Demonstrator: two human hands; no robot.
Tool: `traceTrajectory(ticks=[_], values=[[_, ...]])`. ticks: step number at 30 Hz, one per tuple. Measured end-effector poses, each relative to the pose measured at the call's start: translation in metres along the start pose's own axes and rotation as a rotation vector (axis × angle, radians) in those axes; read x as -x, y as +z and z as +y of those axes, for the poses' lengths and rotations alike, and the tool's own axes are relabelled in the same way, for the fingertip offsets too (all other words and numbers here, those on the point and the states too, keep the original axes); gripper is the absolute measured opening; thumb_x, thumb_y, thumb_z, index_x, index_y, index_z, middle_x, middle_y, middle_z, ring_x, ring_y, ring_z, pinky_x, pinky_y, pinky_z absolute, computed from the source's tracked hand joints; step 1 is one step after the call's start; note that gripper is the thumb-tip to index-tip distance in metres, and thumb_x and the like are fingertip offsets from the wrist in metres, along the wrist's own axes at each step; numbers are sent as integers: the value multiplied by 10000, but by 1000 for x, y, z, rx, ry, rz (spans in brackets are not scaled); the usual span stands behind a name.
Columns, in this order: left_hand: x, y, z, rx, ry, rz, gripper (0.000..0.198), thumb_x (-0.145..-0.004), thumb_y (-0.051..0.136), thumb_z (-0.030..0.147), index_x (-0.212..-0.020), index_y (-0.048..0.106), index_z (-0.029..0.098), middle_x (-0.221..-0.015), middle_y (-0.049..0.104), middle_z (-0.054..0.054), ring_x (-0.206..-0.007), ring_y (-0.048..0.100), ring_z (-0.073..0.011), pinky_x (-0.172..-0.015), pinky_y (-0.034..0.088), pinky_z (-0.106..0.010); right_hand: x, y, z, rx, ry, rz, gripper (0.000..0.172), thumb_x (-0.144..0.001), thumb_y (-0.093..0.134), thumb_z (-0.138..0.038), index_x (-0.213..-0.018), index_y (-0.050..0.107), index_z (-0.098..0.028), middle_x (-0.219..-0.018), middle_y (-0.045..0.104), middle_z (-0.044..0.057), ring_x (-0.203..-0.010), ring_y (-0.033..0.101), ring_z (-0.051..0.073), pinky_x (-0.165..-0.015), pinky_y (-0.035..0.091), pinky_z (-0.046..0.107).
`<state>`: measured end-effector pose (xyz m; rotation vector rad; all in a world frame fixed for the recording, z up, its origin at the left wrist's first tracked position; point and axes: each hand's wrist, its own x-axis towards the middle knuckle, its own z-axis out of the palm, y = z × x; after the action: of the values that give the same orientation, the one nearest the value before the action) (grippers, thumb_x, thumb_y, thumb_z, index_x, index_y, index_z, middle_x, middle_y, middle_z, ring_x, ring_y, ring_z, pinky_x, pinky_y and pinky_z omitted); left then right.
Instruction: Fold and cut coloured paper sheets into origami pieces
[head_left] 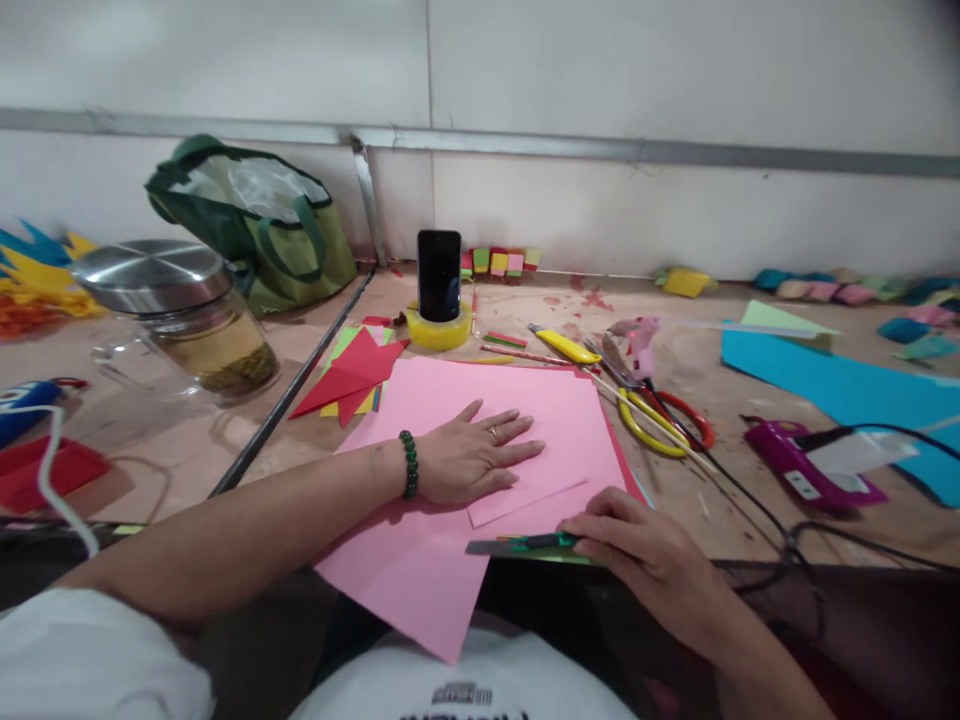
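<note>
My left hand [476,455] lies flat with fingers spread on a large pink paper sheet [420,560] that hangs over the table's near edge; a green bead bracelet is on that wrist. A smaller pink strip [525,497] lies just under its fingertips. My right hand [637,545] is closed over one end of a green utility knife or ruler-like tool [517,545] at the sheet's lower right edge; I cannot make out exactly what the tool is.
A black phone [439,275] stands in a yellow tape roll [439,330]. Red and yellow paper [352,375], a yellow cutter [564,346], scissors [660,415], a purple glue gun [806,465], blue paper [840,385], a glass jar [187,315] and a green bag [255,220] surround the sheet.
</note>
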<state>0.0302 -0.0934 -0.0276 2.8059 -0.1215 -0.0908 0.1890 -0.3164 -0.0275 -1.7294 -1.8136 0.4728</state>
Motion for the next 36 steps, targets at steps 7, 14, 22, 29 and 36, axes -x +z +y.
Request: traceTrajectory(ticks=[7,14,22,29,36], values=[[1,2,-4,-66,-52,151,1005,-721,487,798,-1470,284,159,-1522,266,-226,-1385,257,-379,-1107,120,-570,25,-26,33,282,217,683,206,-899,543,-355,-1027,667,-252,-990,649,50,-932,622,210,-786,493,312],[-1,-10,-5,-37,-249,274,805,-624,610,790,-1107,610,146,-1096,557,-153,-995,501,-324,-880,414,-458,19,-17,71,630,361,659,346,-905,444,-420,-1009,664,-174,-974,669,125,-905,625,292,-741,507,423],[-3,1,-7,273,-337,347,603,-592,815,536,-1019,592,172,-1045,554,-86,-934,545,-244,-787,470,-339,28,-18,98,734,219,681,314,-870,447,-430,-939,682,-233,-955,690,81,-905,646,277,-775,518,419],[-1,-5,-9,260,-401,365,319,-724,698,375,-965,617,182,-948,603,-79,-861,569,-249,-765,455,-359,28,-19,92,748,154,707,295,-871,429,-396,-938,672,-243,-924,709,72,-844,669,261,-700,535,379],[-5,-13,-15,347,-433,500,216,-878,450,302,-712,512,177,-680,567,4,-641,530,-146,-600,438,-257,29,-15,79,697,174,741,237,-895,475,-383,-1009,634,-250,-972,705,79,-866,665,257,-799,528,397]])
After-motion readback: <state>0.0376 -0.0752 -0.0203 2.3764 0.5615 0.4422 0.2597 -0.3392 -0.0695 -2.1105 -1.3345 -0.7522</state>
